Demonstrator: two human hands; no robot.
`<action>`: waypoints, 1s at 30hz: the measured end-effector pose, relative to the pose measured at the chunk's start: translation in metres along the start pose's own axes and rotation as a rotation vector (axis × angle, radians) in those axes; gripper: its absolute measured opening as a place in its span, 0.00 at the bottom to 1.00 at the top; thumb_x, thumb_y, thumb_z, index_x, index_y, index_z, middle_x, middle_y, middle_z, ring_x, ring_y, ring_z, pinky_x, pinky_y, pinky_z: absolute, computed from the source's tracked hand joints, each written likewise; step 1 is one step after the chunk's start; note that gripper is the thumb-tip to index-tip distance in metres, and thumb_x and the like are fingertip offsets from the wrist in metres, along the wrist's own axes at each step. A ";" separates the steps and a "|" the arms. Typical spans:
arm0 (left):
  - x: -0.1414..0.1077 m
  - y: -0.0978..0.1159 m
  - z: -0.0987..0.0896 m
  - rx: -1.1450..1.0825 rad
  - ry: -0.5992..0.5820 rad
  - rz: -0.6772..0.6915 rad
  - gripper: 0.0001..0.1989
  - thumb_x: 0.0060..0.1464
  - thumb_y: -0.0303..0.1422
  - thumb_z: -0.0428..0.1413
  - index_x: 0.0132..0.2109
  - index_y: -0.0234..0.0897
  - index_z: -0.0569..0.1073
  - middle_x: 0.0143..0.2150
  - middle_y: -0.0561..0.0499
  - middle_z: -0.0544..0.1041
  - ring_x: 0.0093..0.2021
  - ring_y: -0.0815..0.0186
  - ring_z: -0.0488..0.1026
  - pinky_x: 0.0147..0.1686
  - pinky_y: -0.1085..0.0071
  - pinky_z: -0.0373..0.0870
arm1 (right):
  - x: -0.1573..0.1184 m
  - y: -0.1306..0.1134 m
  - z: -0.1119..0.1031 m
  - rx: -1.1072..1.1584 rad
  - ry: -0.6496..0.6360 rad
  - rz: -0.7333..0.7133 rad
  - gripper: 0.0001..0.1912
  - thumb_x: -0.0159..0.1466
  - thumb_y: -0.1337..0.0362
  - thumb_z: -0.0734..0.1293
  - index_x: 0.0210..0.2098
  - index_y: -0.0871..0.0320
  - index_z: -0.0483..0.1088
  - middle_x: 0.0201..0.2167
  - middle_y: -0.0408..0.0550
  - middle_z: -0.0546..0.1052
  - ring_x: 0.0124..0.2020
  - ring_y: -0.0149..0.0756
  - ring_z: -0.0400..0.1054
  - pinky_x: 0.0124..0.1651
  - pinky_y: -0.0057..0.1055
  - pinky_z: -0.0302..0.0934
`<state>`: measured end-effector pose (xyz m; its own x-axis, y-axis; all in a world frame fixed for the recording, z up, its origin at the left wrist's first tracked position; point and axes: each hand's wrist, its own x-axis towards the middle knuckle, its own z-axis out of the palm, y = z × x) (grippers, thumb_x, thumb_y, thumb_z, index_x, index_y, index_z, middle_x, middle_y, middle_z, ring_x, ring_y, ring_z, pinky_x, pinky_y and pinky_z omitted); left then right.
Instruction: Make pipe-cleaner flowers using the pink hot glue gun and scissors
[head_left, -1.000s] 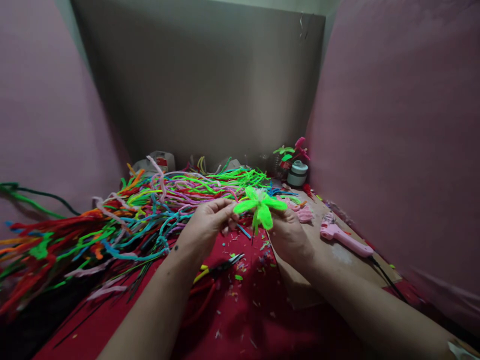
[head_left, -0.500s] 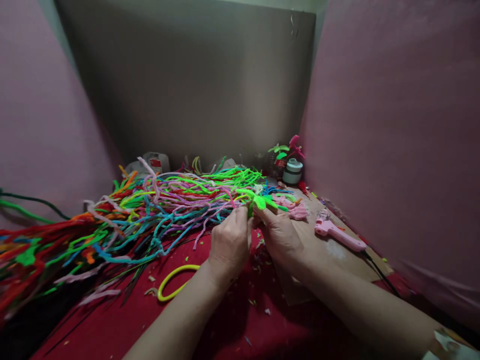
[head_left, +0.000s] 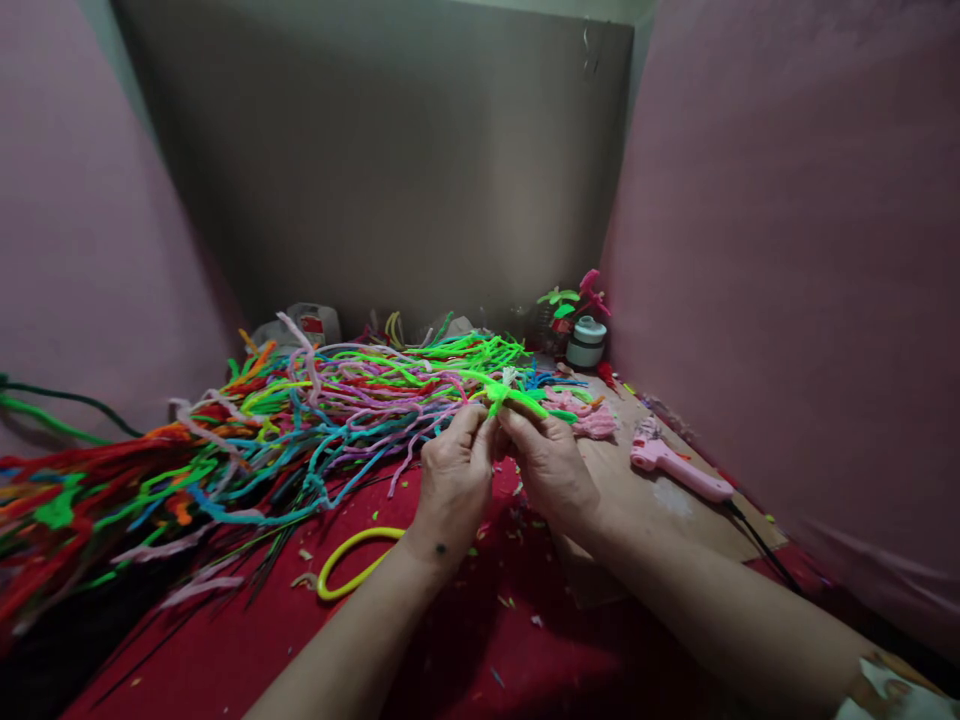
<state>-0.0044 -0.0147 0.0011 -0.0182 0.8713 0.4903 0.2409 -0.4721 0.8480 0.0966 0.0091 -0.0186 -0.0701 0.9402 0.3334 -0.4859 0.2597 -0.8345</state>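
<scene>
Between my two hands is a bright green pipe-cleaner flower [head_left: 498, 397], its petals spreading to both sides with a small white tuft at the top. My left hand [head_left: 459, 470] pinches its lower part from the left, thumb and fingers closed. From the right, my right hand [head_left: 553, 468] is closed on it as well, with the thumb close to the left thumb. The fingertips and the flower's underside are partly hidden behind the hands. Left of the hands lies a large heap of coloured pipe cleaners [head_left: 352, 400].
On the right, a pink hot glue gun [head_left: 679, 468] with a black cord lies on a brown board [head_left: 622, 500]. A yellow ring [head_left: 341, 560] rests on the red cloth [head_left: 315, 655]. Behind stand a pale jar [head_left: 586, 343] and finished-looking fuzzy flowers [head_left: 591, 292]. Pink panels flank both sides.
Both hands have turned the green flower slightly, so its petals show at a different angle. My left wrist has rotated and its fingers have shifted on the flower.
</scene>
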 end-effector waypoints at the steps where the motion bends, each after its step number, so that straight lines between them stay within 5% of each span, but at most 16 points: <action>1: 0.001 0.000 0.001 -0.087 -0.002 -0.050 0.10 0.55 0.35 0.53 0.28 0.38 0.70 0.23 0.56 0.65 0.23 0.72 0.58 0.25 0.76 0.56 | 0.000 0.000 0.000 0.019 0.000 0.009 0.08 0.57 0.60 0.69 0.27 0.58 0.70 0.21 0.39 0.66 0.23 0.27 0.56 0.29 0.27 0.54; 8: 0.004 0.001 0.005 -0.510 -0.057 -0.361 0.13 0.48 0.39 0.59 0.26 0.36 0.67 0.17 0.60 0.59 0.16 0.77 0.49 0.16 0.77 0.44 | 0.004 0.006 0.001 0.243 -0.081 0.130 0.10 0.53 0.57 0.72 0.27 0.56 0.69 0.19 0.37 0.66 0.19 0.26 0.57 0.23 0.25 0.55; 15: 0.005 0.005 0.000 -0.688 -0.181 -0.459 0.12 0.49 0.37 0.59 0.30 0.36 0.65 0.17 0.62 0.60 0.12 0.80 0.49 0.13 0.80 0.45 | 0.007 0.010 0.001 0.345 -0.154 0.235 0.14 0.52 0.55 0.72 0.34 0.55 0.71 0.16 0.37 0.69 0.17 0.28 0.63 0.22 0.27 0.61; 21: 0.009 0.002 -0.005 -0.689 -0.285 -0.480 0.10 0.48 0.37 0.59 0.32 0.37 0.67 0.19 0.61 0.64 0.11 0.77 0.56 0.09 0.81 0.50 | 0.007 0.009 -0.005 0.329 -0.226 0.327 0.18 0.52 0.49 0.71 0.30 0.57 0.69 0.16 0.37 0.69 0.16 0.28 0.63 0.22 0.27 0.62; 24: 0.008 -0.001 -0.005 -0.525 -0.286 -0.425 0.11 0.50 0.39 0.57 0.29 0.37 0.66 0.19 0.59 0.65 0.12 0.75 0.58 0.10 0.78 0.53 | 0.006 0.008 -0.006 0.241 -0.203 0.257 0.17 0.53 0.48 0.69 0.27 0.57 0.69 0.14 0.37 0.65 0.17 0.30 0.62 0.22 0.28 0.60; 30: 0.000 -0.010 -0.005 0.186 -0.020 0.045 0.03 0.51 0.31 0.55 0.30 0.39 0.72 0.24 0.53 0.69 0.24 0.69 0.64 0.27 0.75 0.58 | 0.006 0.004 -0.004 0.131 0.000 0.068 0.11 0.51 0.58 0.72 0.23 0.57 0.68 0.19 0.37 0.66 0.21 0.27 0.56 0.27 0.27 0.54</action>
<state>-0.0112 -0.0110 -0.0063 0.0152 0.8532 0.5214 0.4165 -0.4795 0.7724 0.0974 0.0162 -0.0215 -0.1067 0.9544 0.2786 -0.5897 0.1649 -0.7906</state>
